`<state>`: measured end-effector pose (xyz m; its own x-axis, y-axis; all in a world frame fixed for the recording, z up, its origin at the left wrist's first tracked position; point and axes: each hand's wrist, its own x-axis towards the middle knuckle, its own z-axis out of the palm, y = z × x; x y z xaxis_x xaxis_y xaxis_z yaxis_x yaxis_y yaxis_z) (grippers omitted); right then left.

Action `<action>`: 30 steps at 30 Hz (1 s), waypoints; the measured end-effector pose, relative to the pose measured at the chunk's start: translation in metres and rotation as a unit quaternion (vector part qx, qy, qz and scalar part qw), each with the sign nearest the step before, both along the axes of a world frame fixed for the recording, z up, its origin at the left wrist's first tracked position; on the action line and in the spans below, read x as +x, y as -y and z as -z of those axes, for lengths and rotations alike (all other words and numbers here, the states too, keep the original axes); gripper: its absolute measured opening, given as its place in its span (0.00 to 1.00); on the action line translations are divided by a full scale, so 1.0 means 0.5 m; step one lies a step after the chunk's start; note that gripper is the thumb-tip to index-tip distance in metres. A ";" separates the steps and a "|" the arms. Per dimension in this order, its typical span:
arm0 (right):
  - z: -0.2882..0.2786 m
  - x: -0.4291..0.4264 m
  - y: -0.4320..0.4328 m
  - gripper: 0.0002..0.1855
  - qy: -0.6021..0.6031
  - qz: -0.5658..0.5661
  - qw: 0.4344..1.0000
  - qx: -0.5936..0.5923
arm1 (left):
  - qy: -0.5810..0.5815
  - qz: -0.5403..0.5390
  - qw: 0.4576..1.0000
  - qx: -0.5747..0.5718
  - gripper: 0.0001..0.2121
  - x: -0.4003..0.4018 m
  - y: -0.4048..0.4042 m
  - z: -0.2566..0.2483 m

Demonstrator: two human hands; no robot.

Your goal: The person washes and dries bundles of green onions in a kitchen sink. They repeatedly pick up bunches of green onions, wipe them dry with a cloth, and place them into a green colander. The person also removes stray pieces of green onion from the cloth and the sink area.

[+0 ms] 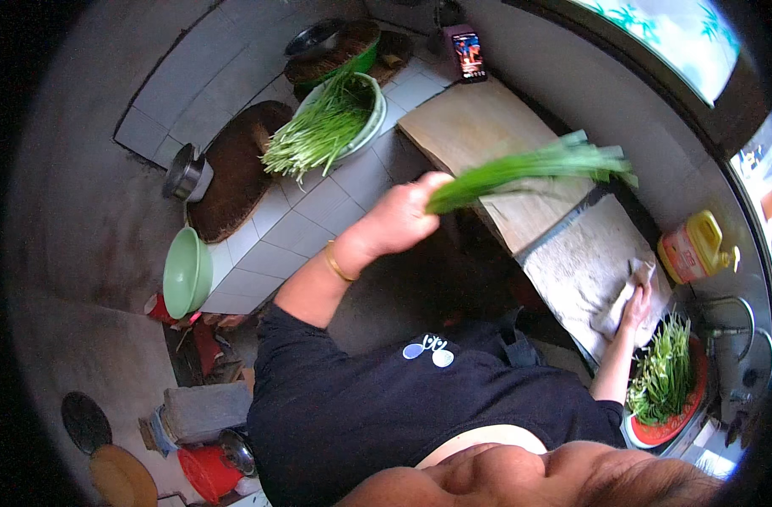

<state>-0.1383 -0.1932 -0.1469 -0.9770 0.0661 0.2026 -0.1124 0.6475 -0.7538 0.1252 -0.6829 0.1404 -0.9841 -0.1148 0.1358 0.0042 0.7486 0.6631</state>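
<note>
My left hand is raised over the gap between two counters, closed around one end of a bunch of long garlic chives. The leaves stretch out to the right over a wooden board and are blurred. At the right, my right hand holds a crumpled white cloth against a pale, stained work surface. Just below that arm, more chives lie in a red-patterned basin. A further heap of chives fills a pale basin on the tiled counter.
A yellow jug stands behind the work surface, near a faucet. A lit phone leans at the back. On the tiled counter are a metal pot, a brown round cover and a green basin. A red bucket sits lower left.
</note>
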 end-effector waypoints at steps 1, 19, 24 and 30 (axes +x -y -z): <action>0.007 -0.003 -0.006 0.20 0.002 0.000 1.000 0.014 | -0.061 -0.018 0.998 0.005 0.27 0.014 0.043 -0.012; 0.021 -0.010 -0.018 0.19 -0.013 0.023 0.998 0.055 | 0.237 -0.301 0.890 -0.247 0.24 0.023 0.728 0.101; 0.031 -0.009 -0.019 0.20 -0.041 0.041 0.996 0.070 | 0.305 -0.303 0.841 -0.330 0.18 -0.002 0.698 0.043; 0.026 -0.008 -0.006 0.21 -0.052 0.041 0.995 0.079 | 0.281 -0.287 0.827 -0.394 0.20 0.014 0.687 0.054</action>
